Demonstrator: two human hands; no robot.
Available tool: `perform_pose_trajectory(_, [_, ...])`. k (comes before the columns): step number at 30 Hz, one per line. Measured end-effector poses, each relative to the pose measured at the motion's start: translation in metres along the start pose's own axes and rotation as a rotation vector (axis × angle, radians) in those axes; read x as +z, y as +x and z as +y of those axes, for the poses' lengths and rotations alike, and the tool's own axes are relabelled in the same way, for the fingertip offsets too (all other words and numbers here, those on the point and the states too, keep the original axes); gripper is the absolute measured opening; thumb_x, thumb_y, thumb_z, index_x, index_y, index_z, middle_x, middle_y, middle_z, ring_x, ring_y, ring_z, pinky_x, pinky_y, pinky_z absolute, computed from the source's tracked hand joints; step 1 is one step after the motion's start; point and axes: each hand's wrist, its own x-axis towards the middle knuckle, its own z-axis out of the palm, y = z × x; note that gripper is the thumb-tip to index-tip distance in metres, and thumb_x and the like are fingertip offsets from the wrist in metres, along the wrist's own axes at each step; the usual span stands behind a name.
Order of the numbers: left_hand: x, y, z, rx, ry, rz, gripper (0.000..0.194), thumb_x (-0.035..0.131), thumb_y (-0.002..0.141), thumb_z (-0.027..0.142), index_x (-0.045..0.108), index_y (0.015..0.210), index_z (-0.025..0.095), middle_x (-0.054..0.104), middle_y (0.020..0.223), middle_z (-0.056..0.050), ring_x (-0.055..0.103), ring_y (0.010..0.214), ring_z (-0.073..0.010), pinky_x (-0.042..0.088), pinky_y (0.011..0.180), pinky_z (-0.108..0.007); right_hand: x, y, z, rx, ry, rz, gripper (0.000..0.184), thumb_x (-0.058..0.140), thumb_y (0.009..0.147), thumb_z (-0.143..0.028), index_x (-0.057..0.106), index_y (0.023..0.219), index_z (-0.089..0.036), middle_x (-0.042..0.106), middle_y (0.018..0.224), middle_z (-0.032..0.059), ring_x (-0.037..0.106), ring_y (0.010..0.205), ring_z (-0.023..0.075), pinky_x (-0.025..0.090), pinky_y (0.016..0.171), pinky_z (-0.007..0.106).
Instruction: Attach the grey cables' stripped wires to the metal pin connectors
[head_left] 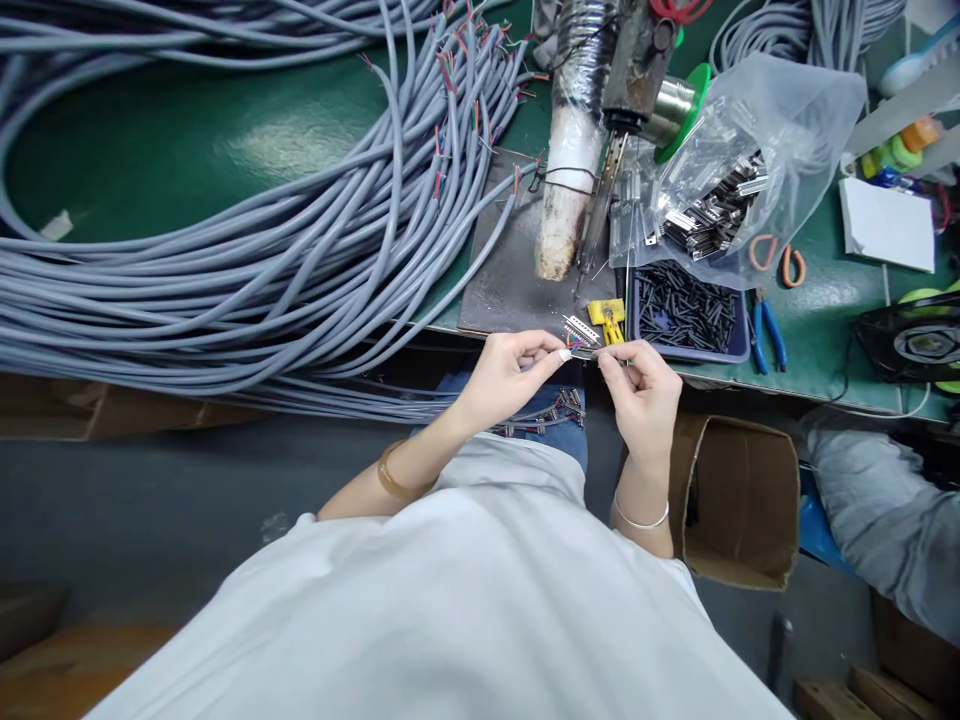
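My left hand (pixel 517 372) is closed in a pinch on thin coloured wires (pixel 574 346) at a cable end. Something white covers its thumb tip. Opposite it, my right hand (pixel 643 385) pinches the right end of a small metal connector (pixel 585 354), which lies between both sets of fingertips; the fingers partly hide it. Just beyond the fingers, another multi-pin connector (pixel 581 330) rests at the mat's edge beside a yellow holder (pixel 608 318). Above them, a soldering iron (pixel 600 200) points down, next to a wrapped hose (pixel 566 200).
Grey cables (pixel 300 270) with stripped ends cover the left bench. To the right are a purple tray (pixel 739 350) of short black tubes, a plastic bag (pixel 795 130) of connectors, blue-handled pliers (pixel 766 332) and a solder spool (pixel 671 110). Wired connectors (pixel 562 410) lie across my lap.
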Motion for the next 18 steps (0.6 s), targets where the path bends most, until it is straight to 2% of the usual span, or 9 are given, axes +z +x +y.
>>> perform_pose_trajectory(3, [0.0, -0.001, -0.001, -0.005, -0.01, -0.007, 0.029, 0.066, 0.089, 0.039, 0.073, 0.086, 0.01, 0.069, 0.076, -0.005, 0.055, 0.064, -0.0097, 0.043, 0.06, -0.02, 0.0, -0.001, -0.001, -0.002, -0.028, -0.005, 0.02, 0.061, 0.095, -0.036, 0.069, 0.084, -0.021, 0.061, 0.079, -0.0005, 0.041, 0.057, 0.0095, 0.033, 0.053, 0.028])
perform_pose_trajectory(7, [-0.001, -0.001, -0.002, -0.009, -0.005, 0.01, 0.03, 0.067, 0.088, 0.039, 0.073, 0.087, 0.01, 0.066, 0.071, -0.004, 0.052, 0.062, -0.0091, 0.042, 0.058, -0.02, -0.001, -0.001, 0.001, 0.012, 0.013, 0.07, 0.02, 0.063, 0.094, -0.038, 0.068, 0.082, -0.022, 0.061, 0.078, -0.0004, 0.041, 0.057, 0.01, 0.031, 0.052, 0.029])
perform_pose_trajectory(13, [-0.001, -0.002, 0.0, -0.006, -0.022, 0.003, 0.028, 0.066, 0.089, 0.038, 0.073, 0.087, 0.01, 0.068, 0.074, -0.004, 0.054, 0.064, -0.0094, 0.043, 0.059, -0.019, 0.004, -0.001, -0.003, -0.006, -0.013, -0.025, 0.019, 0.062, 0.095, -0.035, 0.069, 0.084, -0.022, 0.062, 0.078, -0.0006, 0.043, 0.057, 0.01, 0.037, 0.055, 0.029])
perform_pose_trajectory(18, [-0.003, -0.003, -0.001, -0.052, -0.075, -0.107, 0.029, 0.068, 0.088, 0.037, 0.074, 0.09, 0.009, 0.062, 0.07, -0.002, 0.047, 0.056, -0.0069, 0.037, 0.052, -0.019, 0.011, -0.004, -0.003, -0.129, -0.059, -0.067, 0.016, 0.061, 0.096, -0.033, 0.072, 0.089, -0.024, 0.07, 0.084, 0.0017, 0.061, 0.07, 0.0148, 0.05, 0.066, 0.031])
